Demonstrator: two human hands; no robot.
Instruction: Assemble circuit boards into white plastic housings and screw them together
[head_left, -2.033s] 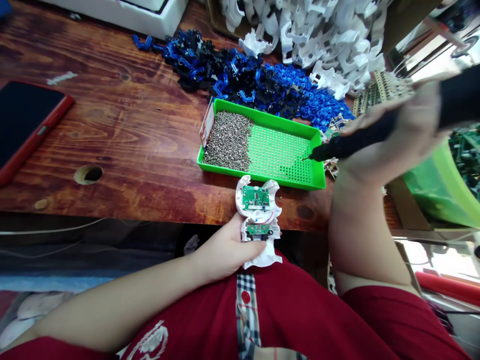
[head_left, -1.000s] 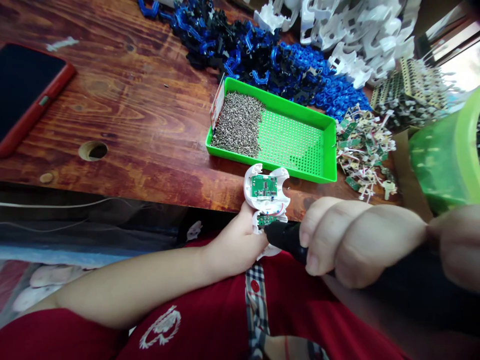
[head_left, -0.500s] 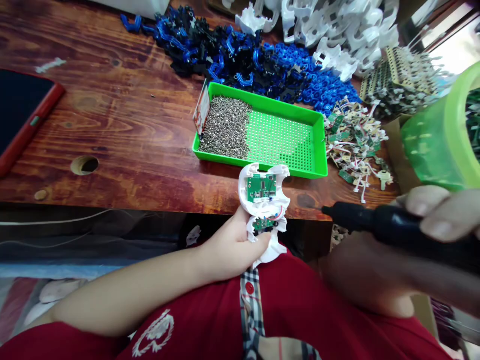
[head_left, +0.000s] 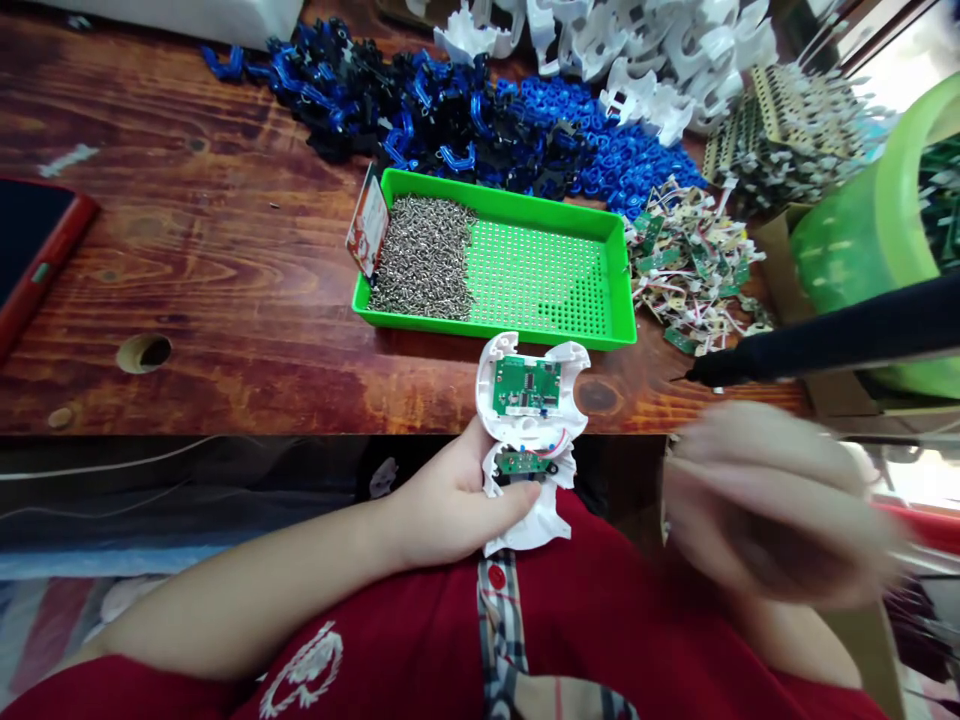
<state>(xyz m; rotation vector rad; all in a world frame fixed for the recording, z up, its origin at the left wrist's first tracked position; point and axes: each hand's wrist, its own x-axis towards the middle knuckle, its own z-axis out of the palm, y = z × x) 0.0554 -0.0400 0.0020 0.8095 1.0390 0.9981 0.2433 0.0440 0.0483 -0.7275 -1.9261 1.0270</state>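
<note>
My left hand [head_left: 457, 490] grips a white plastic housing [head_left: 536, 520] by its lower part, thumb over the front. Fitted inside the housing are a larger green circuit board [head_left: 527, 386] above and a smaller one [head_left: 521, 463] below, with thin red and white wires between them. My right hand [head_left: 780, 500] is smeared by motion, to the right of the housing and off the table edge. Above that hand, apart from it, a black electric screwdriver [head_left: 825, 335] points its thin bit leftward over the table.
A green tray [head_left: 555, 335] partly filled with small screws [head_left: 424, 255] lies beyond the housing. Behind it are piles of blue and black parts [head_left: 450, 120] and white shells [head_left: 645, 100]. Wired boards [head_left: 697, 260] and a green bucket [head_left: 847, 240] stand right. A red-framed tablet [head_left: 45, 250] lies left.
My right hand has let go of the screwdriver and moved down and left, away from it. The screwdriver now sits higher. The housing stays in my left hand, while the view has shifted slightly right.
</note>
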